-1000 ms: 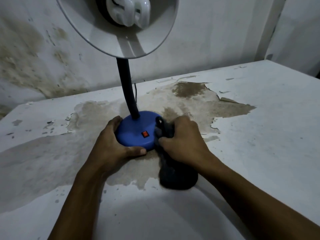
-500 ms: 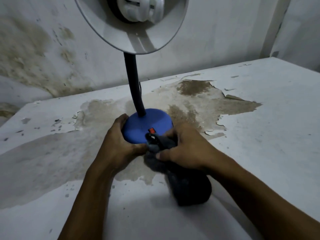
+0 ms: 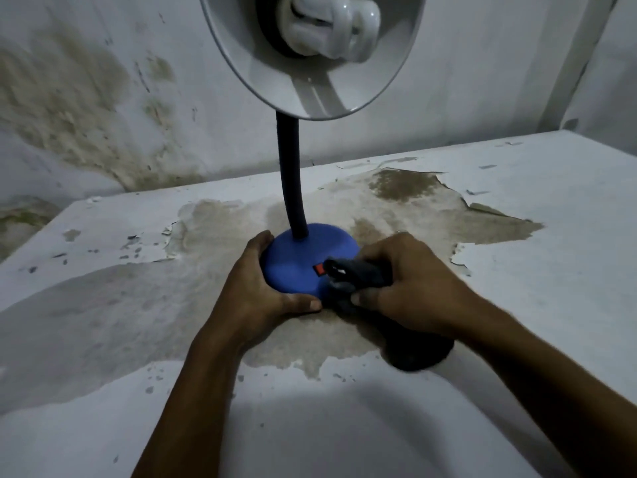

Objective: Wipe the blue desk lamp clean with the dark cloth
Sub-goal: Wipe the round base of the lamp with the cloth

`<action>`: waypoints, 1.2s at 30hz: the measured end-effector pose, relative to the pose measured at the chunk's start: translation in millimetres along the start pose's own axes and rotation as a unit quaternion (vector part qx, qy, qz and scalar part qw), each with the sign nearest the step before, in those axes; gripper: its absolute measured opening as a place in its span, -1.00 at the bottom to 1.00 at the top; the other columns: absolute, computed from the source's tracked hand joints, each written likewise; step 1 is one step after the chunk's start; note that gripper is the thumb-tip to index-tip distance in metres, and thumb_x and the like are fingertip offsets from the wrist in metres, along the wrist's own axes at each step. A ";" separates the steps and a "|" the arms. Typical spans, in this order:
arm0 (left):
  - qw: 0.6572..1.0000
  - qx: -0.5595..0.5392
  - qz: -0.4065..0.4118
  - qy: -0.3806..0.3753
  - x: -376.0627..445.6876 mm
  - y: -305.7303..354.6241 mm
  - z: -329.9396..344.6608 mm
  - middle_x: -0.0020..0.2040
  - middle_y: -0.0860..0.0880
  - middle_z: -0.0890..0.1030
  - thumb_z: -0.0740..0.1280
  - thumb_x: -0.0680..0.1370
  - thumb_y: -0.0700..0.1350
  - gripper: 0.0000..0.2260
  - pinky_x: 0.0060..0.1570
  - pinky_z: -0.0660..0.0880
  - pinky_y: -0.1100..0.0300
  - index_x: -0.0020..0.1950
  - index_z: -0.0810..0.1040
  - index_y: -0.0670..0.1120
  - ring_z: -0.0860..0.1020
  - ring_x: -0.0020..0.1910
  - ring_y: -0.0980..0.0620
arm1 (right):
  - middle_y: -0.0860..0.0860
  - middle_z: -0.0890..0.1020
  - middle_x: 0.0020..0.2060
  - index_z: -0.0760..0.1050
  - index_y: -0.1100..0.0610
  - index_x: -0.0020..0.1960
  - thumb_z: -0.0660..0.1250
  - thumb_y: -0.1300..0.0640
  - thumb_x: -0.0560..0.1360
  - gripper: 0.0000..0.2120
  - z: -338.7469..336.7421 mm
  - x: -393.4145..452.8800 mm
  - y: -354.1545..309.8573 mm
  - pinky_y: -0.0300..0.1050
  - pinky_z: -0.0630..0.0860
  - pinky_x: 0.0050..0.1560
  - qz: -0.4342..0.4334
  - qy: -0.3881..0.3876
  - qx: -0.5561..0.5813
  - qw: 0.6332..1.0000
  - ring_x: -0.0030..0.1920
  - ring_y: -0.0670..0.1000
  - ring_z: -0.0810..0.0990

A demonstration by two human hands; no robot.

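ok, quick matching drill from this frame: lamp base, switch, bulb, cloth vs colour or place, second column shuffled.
Column 1:
1. lamp base
2. switch
3. bulb
4. dark cloth

Column 2:
A. white, inside the shade at the top of the frame
B. gripped by the right hand, pressed against the base's near right side
C. blue, with the left hand gripping its left edge
D. red, on the base's top, right beside the cloth

Pairs: 1-C, 2-D, 3-A, 4-B
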State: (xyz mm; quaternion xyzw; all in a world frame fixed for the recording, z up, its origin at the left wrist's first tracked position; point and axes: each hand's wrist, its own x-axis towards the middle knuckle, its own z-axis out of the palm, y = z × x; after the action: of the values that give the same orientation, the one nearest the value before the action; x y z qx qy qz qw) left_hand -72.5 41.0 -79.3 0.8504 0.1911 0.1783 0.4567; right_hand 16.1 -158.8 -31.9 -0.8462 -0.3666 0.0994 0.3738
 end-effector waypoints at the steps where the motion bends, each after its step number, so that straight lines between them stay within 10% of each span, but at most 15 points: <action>1: 1.000 -0.002 0.000 -0.001 -0.4 -0.5 -0.5 0.49 0.05 0.32 0.71 0.07 -0.07 0.18 0.19 0.38 0.28 0.56 0.14 -0.02 0.36 0.36 0.10 | 0.01 0.66 -0.31 0.64 0.10 -0.17 0.47 0.28 0.34 -0.88 -6.8 3.8 1.5 -0.28 0.46 -0.35 0.000 0.002 0.024 1.000 -0.32 -0.08 0.59; 5: 1.000 -0.005 0.000 -0.003 -2.3 0.3 -0.8 0.48 0.05 0.32 0.70 0.06 -0.04 0.19 0.25 0.39 0.23 0.56 0.13 -0.02 0.36 0.37 0.09 | 0.00 0.68 -0.17 0.64 0.03 -0.05 0.41 0.36 0.29 -0.67 -10.5 43.9 1.5 -0.11 0.59 -0.16 -0.061 0.136 0.003 0.989 -0.13 0.02 0.64; 11: 1.000 0.000 -0.007 -0.001 -2.7 0.8 -2.2 0.46 0.07 0.36 0.68 -0.01 0.05 0.22 0.28 0.42 0.20 0.55 0.16 -0.01 0.40 0.37 0.08 | 0.00 0.71 -0.03 0.68 -0.02 -0.01 0.27 0.36 0.17 -0.50 10.7 91.7 -4.3 0.07 0.62 -0.12 -0.198 -0.009 -0.123 0.972 -0.03 0.09 0.65; 25: 1.000 -0.001 -0.025 -0.001 -3.3 5.7 -2.4 0.46 0.08 0.35 0.70 0.06 -0.09 0.15 0.26 0.44 0.22 0.54 0.18 0.01 0.39 0.35 0.09 | 0.11 0.71 -0.16 0.70 0.02 -0.06 0.35 0.26 0.33 -0.73 21.7 134.2 11.7 0.14 0.62 -0.19 -0.097 0.089 -0.108 0.985 -0.12 0.20 0.65; 36: 1.000 0.000 -0.020 -0.011 0.0 1.2 -4.5 0.46 0.10 0.34 0.71 0.06 -0.04 0.15 0.23 0.41 0.30 0.53 0.16 0.04 0.40 0.33 0.13 | -0.09 0.69 -0.17 0.68 0.06 -0.04 0.33 0.45 0.21 -0.55 6.3 62.9 -8.5 -0.38 0.49 -0.23 -0.190 0.011 -0.044 0.981 -0.15 -0.12 0.61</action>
State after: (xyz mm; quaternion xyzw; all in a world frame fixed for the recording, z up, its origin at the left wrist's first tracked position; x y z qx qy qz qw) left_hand -74.4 43.5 -76.0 0.8484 0.2030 0.1600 0.4619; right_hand 53.4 -107.7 -23.6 -0.7778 -0.5207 0.0013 0.3521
